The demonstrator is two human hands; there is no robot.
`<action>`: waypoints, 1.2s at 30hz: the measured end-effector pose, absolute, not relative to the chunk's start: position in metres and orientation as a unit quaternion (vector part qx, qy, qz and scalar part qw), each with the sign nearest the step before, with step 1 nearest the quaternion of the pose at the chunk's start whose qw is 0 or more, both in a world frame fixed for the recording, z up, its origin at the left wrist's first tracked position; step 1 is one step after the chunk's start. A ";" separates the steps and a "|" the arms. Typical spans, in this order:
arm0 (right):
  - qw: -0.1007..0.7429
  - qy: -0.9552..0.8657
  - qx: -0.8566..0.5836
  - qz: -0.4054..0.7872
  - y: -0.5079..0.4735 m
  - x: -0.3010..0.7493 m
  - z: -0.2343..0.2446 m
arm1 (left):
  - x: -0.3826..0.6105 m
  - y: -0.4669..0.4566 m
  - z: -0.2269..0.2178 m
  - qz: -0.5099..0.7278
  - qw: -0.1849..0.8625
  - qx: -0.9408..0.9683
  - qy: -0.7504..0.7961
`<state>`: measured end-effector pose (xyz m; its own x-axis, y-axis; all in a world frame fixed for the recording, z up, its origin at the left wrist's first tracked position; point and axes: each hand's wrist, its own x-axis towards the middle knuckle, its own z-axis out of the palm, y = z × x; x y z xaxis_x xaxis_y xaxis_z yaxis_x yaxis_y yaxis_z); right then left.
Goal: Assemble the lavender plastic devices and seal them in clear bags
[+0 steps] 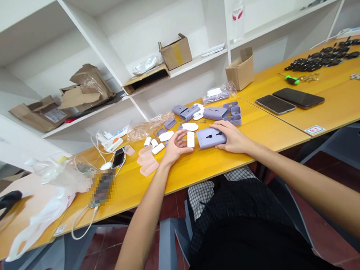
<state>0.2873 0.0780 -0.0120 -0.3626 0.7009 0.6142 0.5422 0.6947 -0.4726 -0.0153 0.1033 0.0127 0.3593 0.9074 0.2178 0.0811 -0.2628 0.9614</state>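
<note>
Between the thumb and fingers of my left hand (175, 148) is a small white rectangular plastic piece (190, 139), held upright. My right hand (233, 137) grips a lavender plastic housing (207, 138) with dark slots in its face, from its right side. A narrow gap separates the white piece from the housing's left end. Behind my hands lie another lavender housing (216, 113), lavender frames (233, 121) and white oval pieces (190, 126). Left of my left hand are white cylindrical parts (158, 148) and translucent pinkish sheets (147, 160).
Two dark phones (298, 97) lie to the right, with a green screwdriver (292, 80) and black parts (321, 58) beyond. A power strip (114, 144) with cables and a plastic bag (42, 217) occupy the left. Shelves with cardboard boxes (176, 52) stand behind the table (185, 174).
</note>
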 end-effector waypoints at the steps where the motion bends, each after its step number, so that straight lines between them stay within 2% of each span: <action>1: 0.420 -0.820 -0.379 0.093 0.078 0.287 -0.012 | -0.015 0.103 0.013 0.427 0.487 0.668 0.367; 11: 0.412 -0.827 -0.365 0.114 0.076 0.287 -0.012 | -0.011 0.103 0.007 0.394 0.512 0.676 0.356; 36: 0.374 -0.836 -0.382 0.124 0.077 0.287 -0.015 | -0.002 0.095 0.003 0.409 0.527 0.652 0.361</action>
